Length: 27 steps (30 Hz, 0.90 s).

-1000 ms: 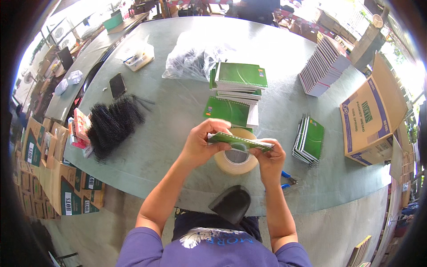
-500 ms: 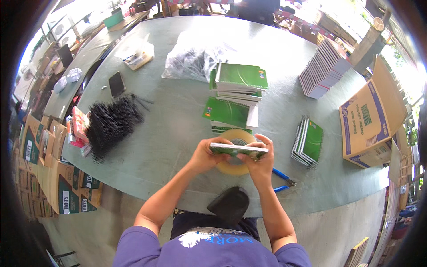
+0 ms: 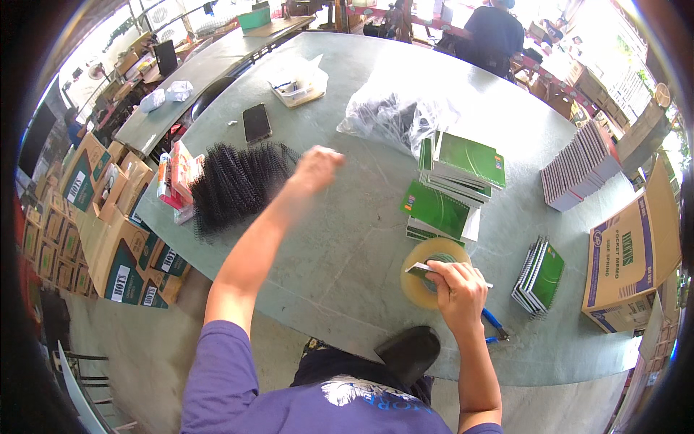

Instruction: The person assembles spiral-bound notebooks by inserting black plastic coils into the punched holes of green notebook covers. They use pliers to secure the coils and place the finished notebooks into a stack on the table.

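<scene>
My right hand (image 3: 463, 289) grips a small memo pad (image 3: 419, 270), seen nearly edge-on, over a large roll of clear tape (image 3: 413, 293). My left hand (image 3: 316, 170) is off the pad, stretched out above the table just right of a heap of black spiral binding coils (image 3: 235, 181). Its fingers look bent but are blurred, and whether they hold anything is not visible. Beyond the tape roll stands a stack of green-covered memo pads (image 3: 437, 207). Blue-handled pliers (image 3: 496, 327) lie beside my right wrist.
More pads with coils (image 3: 538, 275) lie right, before an open carton (image 3: 620, 260). A tall stack of pads (image 3: 580, 166) stands behind. Farther back are a plastic bag (image 3: 394, 116), a phone (image 3: 256, 123) and a tray (image 3: 300, 88). Cartons (image 3: 123, 267) stand at left; another person (image 3: 495, 36) is far off.
My left hand has let go of the memo pad and moved left and away toward the coils. My right hand keeps the pad alone. The view has turned left.
</scene>
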### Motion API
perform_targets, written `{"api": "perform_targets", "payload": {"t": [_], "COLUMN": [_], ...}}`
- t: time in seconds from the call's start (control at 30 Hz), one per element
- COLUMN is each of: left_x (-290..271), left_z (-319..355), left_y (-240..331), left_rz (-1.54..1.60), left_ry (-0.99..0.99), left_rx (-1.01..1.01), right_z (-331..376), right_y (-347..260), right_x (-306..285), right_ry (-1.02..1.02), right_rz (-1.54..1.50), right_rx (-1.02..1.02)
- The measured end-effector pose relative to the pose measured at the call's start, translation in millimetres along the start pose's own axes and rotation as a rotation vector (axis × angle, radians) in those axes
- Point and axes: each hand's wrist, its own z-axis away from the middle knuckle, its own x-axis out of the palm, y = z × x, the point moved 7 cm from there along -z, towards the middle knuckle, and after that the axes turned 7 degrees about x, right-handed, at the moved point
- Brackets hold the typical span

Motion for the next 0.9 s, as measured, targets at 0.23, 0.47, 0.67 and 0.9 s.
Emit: {"api": "perform_targets", "payload": {"t": [0.23,0.47,0.67,0.9], "left_x": [39.4,14.9,-4.9,-51.1], "left_z": [29.0,73.4,56.1,57.6], "left_y": [21.9,117.1,36.2,14.8], "left_rz": [-0.116,0.575,0.431,0.12], "left_ry": [0.082,0.338,0.361,0.699], "left_rx": [0.106,0.198,0.041,0.067], "right_z": [-7.2,-9.4,-9.2,-9.4], "right_y": [5.6,2.0,1.8,17.7], "right_x": [0.6,4.0,-9.4,-3.3], "right_ry": [-0.019,-0.026,-0.03,0.036], "right_rz": [-0.013,0.003,-0.003,-0.085], "right_rx": [0.02,0.022,0.041,0.09]}}
